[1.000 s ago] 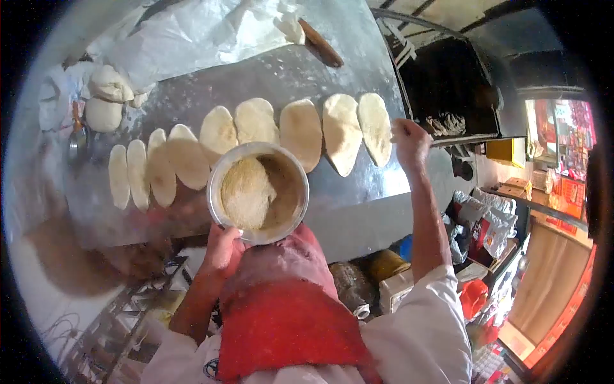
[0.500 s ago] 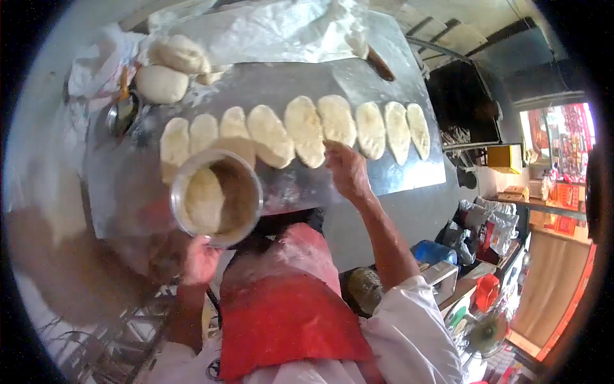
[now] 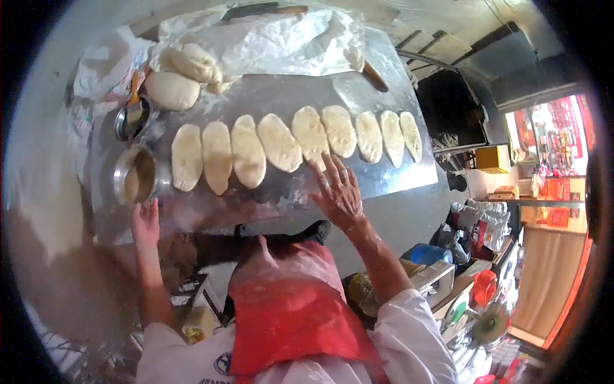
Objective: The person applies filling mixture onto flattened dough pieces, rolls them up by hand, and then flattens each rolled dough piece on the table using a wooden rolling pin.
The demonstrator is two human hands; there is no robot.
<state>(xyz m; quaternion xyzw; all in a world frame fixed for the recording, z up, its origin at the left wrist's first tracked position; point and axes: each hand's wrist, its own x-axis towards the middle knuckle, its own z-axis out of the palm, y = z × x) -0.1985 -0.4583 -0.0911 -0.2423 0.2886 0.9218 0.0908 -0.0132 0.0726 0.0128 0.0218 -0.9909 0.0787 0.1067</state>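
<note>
Several flat oval dough pieces [image 3: 249, 151] lie in a row across the metal table [image 3: 275, 205]. My right hand [image 3: 339, 195] is spread, palm down, its fingertips at the lower end of a middle piece. At the table's left side stands the metal bowl [image 3: 161, 174] with pale grainy contents, tilted in view. My left hand [image 3: 146, 221] is at the bowl's near rim, fingers extended and close together; whether they still touch the rim is unclear. Behind the bowl is a small dark dish [image 3: 121, 121] with a brush [image 3: 134, 96] in it.
Thick dough lumps [image 3: 173, 91] rest at the back left, beside a plastic sheet [image 3: 275, 45]. A wooden rolling pin [image 3: 375, 77] lies at the back right. Beyond the right edge are a dark open oven-like box [image 3: 448, 105], sacks [image 3: 480, 224] and a blue container [image 3: 430, 254].
The bowl has moved left and down onto the table, and my left hand has opened beside it. My right hand has come left from the row's right end, its fingers now spread.
</note>
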